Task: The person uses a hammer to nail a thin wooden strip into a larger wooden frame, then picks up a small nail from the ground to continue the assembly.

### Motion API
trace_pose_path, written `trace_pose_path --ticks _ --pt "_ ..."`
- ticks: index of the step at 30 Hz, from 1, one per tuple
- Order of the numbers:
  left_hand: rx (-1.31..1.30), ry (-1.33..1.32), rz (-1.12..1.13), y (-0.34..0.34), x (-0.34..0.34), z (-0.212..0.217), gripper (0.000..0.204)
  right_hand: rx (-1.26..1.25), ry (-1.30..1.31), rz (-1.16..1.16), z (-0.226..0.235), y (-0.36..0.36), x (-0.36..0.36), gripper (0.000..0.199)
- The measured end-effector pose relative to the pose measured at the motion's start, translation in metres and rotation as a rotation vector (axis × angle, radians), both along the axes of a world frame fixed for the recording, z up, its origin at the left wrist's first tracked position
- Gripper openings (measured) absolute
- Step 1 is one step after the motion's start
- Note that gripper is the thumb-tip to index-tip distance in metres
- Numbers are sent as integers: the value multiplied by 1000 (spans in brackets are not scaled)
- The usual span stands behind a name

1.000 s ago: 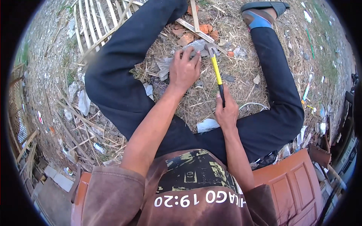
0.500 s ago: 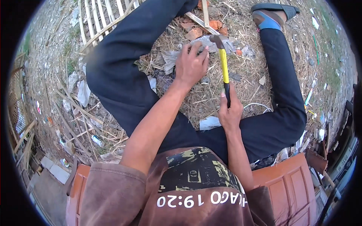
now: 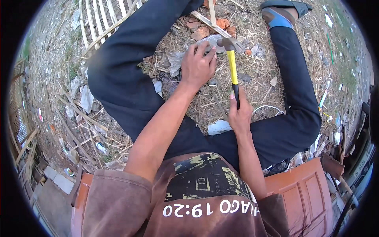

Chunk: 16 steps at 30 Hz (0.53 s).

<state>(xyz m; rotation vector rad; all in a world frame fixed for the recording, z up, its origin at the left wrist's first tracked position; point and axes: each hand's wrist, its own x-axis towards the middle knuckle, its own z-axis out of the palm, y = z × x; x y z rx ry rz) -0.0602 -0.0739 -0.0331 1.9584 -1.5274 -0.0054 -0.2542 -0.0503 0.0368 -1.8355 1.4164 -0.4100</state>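
My right hand (image 3: 240, 113) is wrapped round the black grip of a claw hammer (image 3: 232, 65) with a yellow handle. Its metal head is at the right of my left fingertips, over a pale grey flat stone or slab (image 3: 211, 40). My left hand (image 3: 197, 66) lies at the near side of that slab, fingers bent and thumb drawn in toward them. Whatever the left fingers pinch, if anything, is too small to make out. Crumpled grey sheeting (image 3: 175, 63) lies left of this hand.
Orange brick pieces (image 3: 201, 33) and a wooden strip (image 3: 209, 23) lie beyond the slab. A slatted wooden frame (image 3: 103, 23) is at the far left. My bent legs flank the straw-covered ground. A white scrap (image 3: 219, 127) and a thin white cord (image 3: 268, 107) lie nearer. Under me is a brown panelled board (image 3: 300, 189).
The hammer head has shifted slightly left, closer to my left fingertips, and its claw shows more clearly. My left hand stays in nearly the same place; the view has moved a little.
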Motion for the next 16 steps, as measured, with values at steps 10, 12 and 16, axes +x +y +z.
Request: trace_pose_path --ticks 10,12,16 --pt "-19 6 -1 1 -1 1 24 -17 -123 -101 5 2 0 37" --pt "-3 2 -22 1 0 2 24 -7 -107 -100 5 3 1 37" --pt "-17 -17 -23 1 -3 1 24 72 -75 -135 -1 3 -1 39"
